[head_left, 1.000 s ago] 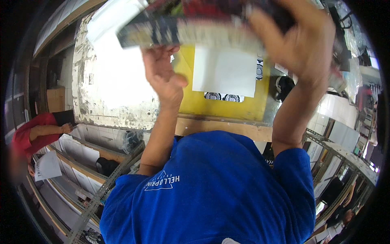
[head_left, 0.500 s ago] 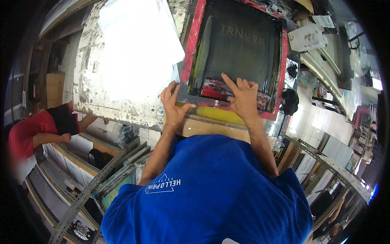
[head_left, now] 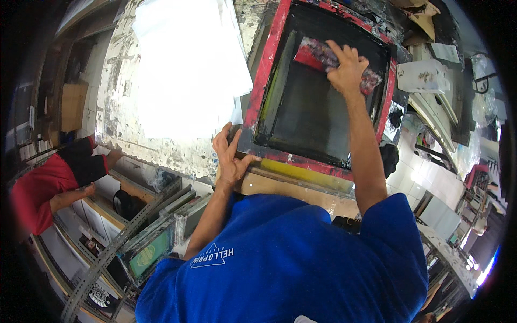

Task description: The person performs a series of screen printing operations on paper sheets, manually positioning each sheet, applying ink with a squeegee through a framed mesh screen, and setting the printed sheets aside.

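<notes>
Fingers of the right hand are bent over a squeegee, smeared red and dark, gripping it from above with the forefinger reaching along past it. That squeegee lies slantwise on the dark mesh of a printing screen, farther from the body than the left hand and jutting out on both sides of the right one. The left hand is half open, its thumb along the near edge of the screen's red and black frame and its fingers spread at the left edge, so the corner sits between them (how hard it presses, I cannot tell).

Just right of the left thumb, a yellow board shows from under the frame. Beyond and to the left of the left hand, white sheets lie overlapping on the stained surface. To the right of the right hand, past the frame, stands a pale plastic container. Well off to the left of both hands is a person in a red shirt.
</notes>
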Action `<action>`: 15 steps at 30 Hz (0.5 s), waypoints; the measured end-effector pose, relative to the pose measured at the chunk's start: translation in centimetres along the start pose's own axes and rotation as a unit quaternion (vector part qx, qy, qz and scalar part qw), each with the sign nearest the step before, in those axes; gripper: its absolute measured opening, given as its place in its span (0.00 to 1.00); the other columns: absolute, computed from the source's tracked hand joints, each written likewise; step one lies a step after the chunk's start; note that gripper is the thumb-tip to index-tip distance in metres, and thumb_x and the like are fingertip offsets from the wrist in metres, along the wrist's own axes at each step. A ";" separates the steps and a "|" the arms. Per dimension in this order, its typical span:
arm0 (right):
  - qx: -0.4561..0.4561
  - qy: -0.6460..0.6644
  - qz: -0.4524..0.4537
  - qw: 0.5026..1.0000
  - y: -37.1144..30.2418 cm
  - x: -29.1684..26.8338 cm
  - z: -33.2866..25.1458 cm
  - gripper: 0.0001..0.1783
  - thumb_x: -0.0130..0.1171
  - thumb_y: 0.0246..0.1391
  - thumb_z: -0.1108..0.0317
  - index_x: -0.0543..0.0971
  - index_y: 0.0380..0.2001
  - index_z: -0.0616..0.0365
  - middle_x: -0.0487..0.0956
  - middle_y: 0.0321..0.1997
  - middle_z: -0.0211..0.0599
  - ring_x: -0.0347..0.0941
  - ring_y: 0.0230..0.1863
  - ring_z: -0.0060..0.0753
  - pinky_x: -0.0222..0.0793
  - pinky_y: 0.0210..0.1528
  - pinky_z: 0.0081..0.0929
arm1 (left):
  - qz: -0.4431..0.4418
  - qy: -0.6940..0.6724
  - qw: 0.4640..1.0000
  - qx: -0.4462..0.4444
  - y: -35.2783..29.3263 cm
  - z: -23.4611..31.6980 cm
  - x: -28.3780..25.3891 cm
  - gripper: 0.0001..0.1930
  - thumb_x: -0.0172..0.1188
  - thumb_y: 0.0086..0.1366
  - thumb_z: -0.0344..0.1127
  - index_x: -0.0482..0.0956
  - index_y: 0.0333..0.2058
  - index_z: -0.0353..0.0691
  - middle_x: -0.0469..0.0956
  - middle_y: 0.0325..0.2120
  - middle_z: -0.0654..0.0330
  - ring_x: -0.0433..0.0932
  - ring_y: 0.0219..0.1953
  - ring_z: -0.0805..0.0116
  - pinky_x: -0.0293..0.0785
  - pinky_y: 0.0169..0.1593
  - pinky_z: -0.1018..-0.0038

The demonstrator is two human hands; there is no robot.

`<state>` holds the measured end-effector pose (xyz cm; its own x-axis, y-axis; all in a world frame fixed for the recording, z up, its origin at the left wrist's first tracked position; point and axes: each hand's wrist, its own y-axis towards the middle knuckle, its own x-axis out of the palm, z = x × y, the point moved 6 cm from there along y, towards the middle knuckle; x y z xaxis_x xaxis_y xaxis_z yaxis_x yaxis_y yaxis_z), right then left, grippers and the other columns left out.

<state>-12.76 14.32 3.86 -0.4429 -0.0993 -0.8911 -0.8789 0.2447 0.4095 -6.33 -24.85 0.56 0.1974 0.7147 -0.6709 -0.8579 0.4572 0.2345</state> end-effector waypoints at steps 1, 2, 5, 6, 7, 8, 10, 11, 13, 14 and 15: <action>-0.005 -0.004 0.012 1.000 1.4 0.5 0.8 0.45 0.64 0.30 0.68 0.77 0.61 0.34 0.74 0.43 0.34 0.69 0.51 0.41 0.56 0.54 0.48 | -0.001 0.000 1.000 -0.002 -0.1 -0.2 0.0 0.47 0.81 0.38 0.48 0.77 0.59 0.37 0.65 0.65 0.42 0.62 0.64 0.43 0.56 0.66 0.51; -0.006 -0.010 0.009 1.000 2.7 1.0 1.7 0.44 0.64 0.31 0.68 0.77 0.61 0.34 0.75 0.43 0.34 0.70 0.51 0.41 0.56 0.54 0.48 | -0.001 -0.001 1.000 -0.002 -0.1 -0.2 0.1 0.47 0.81 0.38 0.49 0.77 0.59 0.37 0.65 0.65 0.42 0.62 0.64 0.43 0.56 0.66 0.51; -0.012 -0.020 0.009 1.000 6.1 2.5 3.8 0.44 0.64 0.33 0.66 0.76 0.62 0.33 0.75 0.43 0.34 0.70 0.52 0.41 0.56 0.53 0.48 | -0.006 0.002 1.000 -0.013 -0.3 -0.2 0.1 0.47 0.81 0.39 0.50 0.77 0.60 0.37 0.65 0.66 0.42 0.62 0.65 0.43 0.56 0.66 0.50; -0.018 -0.019 0.013 1.000 7.0 2.9 4.4 0.44 0.64 0.33 0.65 0.76 0.63 0.33 0.75 0.43 0.35 0.70 0.52 0.42 0.55 0.53 0.49 | -0.004 0.001 1.000 -0.010 -0.2 -0.1 0.1 0.47 0.81 0.38 0.49 0.77 0.60 0.37 0.64 0.66 0.43 0.63 0.64 0.43 0.56 0.67 0.51; -0.023 -0.019 0.018 0.999 7.9 3.2 5.2 0.44 0.65 0.34 0.64 0.75 0.63 0.33 0.75 0.44 0.35 0.70 0.52 0.42 0.55 0.53 0.49 | -0.005 -0.004 1.000 -0.015 -0.2 -0.1 0.1 0.48 0.81 0.38 0.49 0.77 0.60 0.38 0.64 0.66 0.43 0.63 0.65 0.43 0.56 0.67 0.51; -0.027 -0.006 0.010 1.000 9.0 3.6 6.5 0.42 0.65 0.36 0.64 0.76 0.63 0.32 0.77 0.47 0.37 0.71 0.54 0.43 0.56 0.53 0.50 | -0.006 -0.010 1.000 -0.017 -0.2 -0.1 0.1 0.48 0.81 0.38 0.49 0.77 0.60 0.38 0.64 0.66 0.43 0.63 0.65 0.43 0.57 0.67 0.51; -0.036 0.025 -0.005 0.999 11.2 3.7 8.1 0.38 0.66 0.41 0.63 0.77 0.62 0.30 0.79 0.53 0.40 0.72 0.57 0.46 0.58 0.55 0.51 | 0.000 -0.023 1.000 -0.020 -0.2 -0.2 0.0 0.49 0.82 0.37 0.49 0.76 0.60 0.38 0.65 0.66 0.43 0.63 0.65 0.43 0.57 0.67 0.52; -0.041 0.041 -0.013 0.998 11.8 3.6 8.3 0.37 0.66 0.44 0.62 0.78 0.62 0.29 0.80 0.56 0.42 0.73 0.59 0.47 0.59 0.55 0.52 | 0.002 -0.022 1.000 -0.022 -0.3 -0.2 0.0 0.49 0.82 0.37 0.49 0.76 0.60 0.38 0.65 0.65 0.43 0.63 0.65 0.43 0.57 0.67 0.52; -0.054 0.012 0.023 0.998 12.2 3.4 8.0 0.33 0.67 0.47 0.64 0.79 0.60 0.30 0.83 0.54 0.43 0.77 0.56 0.45 0.66 0.54 0.47 | 0.002 -0.023 0.999 -0.023 -0.4 -0.3 0.0 0.49 0.82 0.37 0.50 0.76 0.60 0.38 0.65 0.65 0.43 0.63 0.64 0.43 0.57 0.67 0.52; -0.065 0.022 0.027 0.997 12.4 3.2 7.9 0.33 0.68 0.47 0.65 0.80 0.60 0.33 0.84 0.51 0.41 0.78 0.54 0.45 0.68 0.53 0.44 | 0.000 -0.017 1.000 -0.020 -0.5 -0.3 0.1 0.49 0.82 0.36 0.49 0.76 0.61 0.38 0.66 0.65 0.43 0.63 0.65 0.43 0.58 0.67 0.52; -0.075 0.032 0.031 0.996 12.4 3.0 7.9 0.32 0.68 0.47 0.66 0.80 0.59 0.35 0.85 0.48 0.40 0.80 0.51 0.44 0.71 0.51 0.41 | -0.003 -0.013 1.000 -0.016 -0.5 -0.3 0.1 0.50 0.82 0.35 0.49 0.76 0.61 0.38 0.66 0.64 0.44 0.63 0.65 0.43 0.59 0.66 0.52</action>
<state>-23.63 24.68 4.70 -0.5034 -0.1503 -0.8509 -0.8639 0.1054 0.4925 -6.01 -25.22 0.19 0.2144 0.7255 -0.6540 -0.8709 0.4452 0.2083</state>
